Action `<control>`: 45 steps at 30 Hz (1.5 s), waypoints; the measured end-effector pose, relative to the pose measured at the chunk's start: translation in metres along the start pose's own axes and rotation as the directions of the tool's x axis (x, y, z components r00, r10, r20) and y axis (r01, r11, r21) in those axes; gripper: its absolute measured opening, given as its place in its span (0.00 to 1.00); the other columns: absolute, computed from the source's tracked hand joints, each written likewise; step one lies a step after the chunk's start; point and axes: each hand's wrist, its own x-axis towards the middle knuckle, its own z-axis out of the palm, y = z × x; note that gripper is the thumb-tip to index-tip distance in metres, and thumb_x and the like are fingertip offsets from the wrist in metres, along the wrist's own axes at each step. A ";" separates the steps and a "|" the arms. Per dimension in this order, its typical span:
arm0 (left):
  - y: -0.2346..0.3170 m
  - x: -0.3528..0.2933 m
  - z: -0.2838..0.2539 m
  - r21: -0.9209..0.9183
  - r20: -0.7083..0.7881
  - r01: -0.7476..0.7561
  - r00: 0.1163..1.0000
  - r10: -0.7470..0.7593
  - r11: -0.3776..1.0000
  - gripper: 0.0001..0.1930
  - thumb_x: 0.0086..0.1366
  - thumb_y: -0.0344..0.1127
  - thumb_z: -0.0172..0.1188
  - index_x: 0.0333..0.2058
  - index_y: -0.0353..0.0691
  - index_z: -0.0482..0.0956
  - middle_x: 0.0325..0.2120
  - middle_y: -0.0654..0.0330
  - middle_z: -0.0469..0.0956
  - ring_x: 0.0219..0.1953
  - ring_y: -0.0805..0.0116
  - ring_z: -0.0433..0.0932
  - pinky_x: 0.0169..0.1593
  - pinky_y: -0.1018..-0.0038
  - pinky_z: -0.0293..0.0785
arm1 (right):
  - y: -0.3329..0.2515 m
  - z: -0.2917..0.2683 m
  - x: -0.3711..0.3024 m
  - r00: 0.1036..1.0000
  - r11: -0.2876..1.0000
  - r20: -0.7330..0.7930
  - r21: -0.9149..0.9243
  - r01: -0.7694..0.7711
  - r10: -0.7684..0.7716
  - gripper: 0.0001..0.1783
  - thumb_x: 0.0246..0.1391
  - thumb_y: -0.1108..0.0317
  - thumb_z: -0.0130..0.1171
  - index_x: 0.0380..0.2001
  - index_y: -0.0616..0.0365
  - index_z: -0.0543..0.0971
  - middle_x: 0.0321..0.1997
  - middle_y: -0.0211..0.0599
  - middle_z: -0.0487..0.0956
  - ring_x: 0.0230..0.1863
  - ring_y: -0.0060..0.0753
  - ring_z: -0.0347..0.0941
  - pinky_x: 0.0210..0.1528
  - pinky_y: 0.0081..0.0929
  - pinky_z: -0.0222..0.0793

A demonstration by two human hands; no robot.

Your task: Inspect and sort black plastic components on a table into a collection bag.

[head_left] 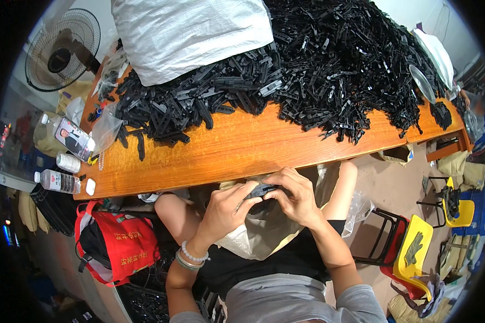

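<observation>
Over my lap, just below the table's near edge, both hands meet around a small dark grey plastic part (261, 190). My left hand (227, 207) grips its left end between thumb and fingers. At the other end, my right hand (293, 195) pinches the part with thumb and bent fingers. My fingers hide much of its shape. Beneath the hands, an open beige sack (277, 237) lies between my thighs. Across the wooden table (199, 156) spreads a large heap of black plastic parts (339, 70), with longer dark grey pieces (167, 107) at its left.
A white woven sack (194, 37) rests on the heap. At the table's left end are a phone (73, 137), a water bottle (59, 181) and a thread spool (68, 162). A fan (63, 51) stands behind. A red bag (118, 242) sits lower left, a yellow chair (417, 250) lower right.
</observation>
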 end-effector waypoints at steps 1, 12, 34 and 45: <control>-0.002 -0.002 0.001 0.001 0.006 0.013 1.000 -0.013 1.000 0.16 0.54 0.28 0.63 0.42 0.32 0.74 0.26 0.49 0.77 0.27 0.52 0.78 0.30 0.67 0.72 | 0.000 0.000 0.000 1.000 0.999 0.007 0.027 -0.018 0.018 0.13 0.41 0.74 0.65 0.33 0.62 0.77 0.27 0.41 0.75 0.29 0.43 0.70 0.35 0.32 0.66; -0.035 -0.010 -0.021 -0.036 -0.133 0.069 0.988 -0.073 0.997 0.14 0.50 0.30 0.69 0.35 0.33 0.79 0.32 0.53 0.81 0.35 0.59 0.80 0.41 0.71 0.75 | 0.025 -0.032 0.009 0.974 0.996 0.209 -0.050 -0.074 0.082 0.12 0.43 0.72 0.64 0.34 0.62 0.78 0.36 0.43 0.77 0.39 0.46 0.72 0.41 0.37 0.68; -0.226 0.092 -0.161 0.416 -0.625 0.523 0.759 -0.184 0.744 0.24 0.68 0.52 0.44 0.52 0.41 0.73 0.55 0.54 0.70 0.62 0.50 0.59 0.64 0.50 0.47 | 0.020 0.105 0.102 0.826 0.763 0.435 -0.375 0.527 -0.357 0.24 0.49 0.60 0.60 0.51 0.50 0.74 0.63 0.38 0.64 0.67 0.41 0.54 0.64 0.47 0.50; -0.175 0.075 -0.100 0.515 -0.667 0.454 0.745 0.008 0.728 0.21 0.64 0.49 0.53 0.40 0.35 0.79 0.43 0.49 0.73 0.53 0.48 0.66 0.59 0.48 0.55 | 0.030 0.128 0.112 0.826 0.674 0.379 -0.480 0.562 -0.418 0.22 0.46 0.56 0.61 0.47 0.46 0.76 0.55 0.33 0.69 0.62 0.37 0.59 0.65 0.60 0.41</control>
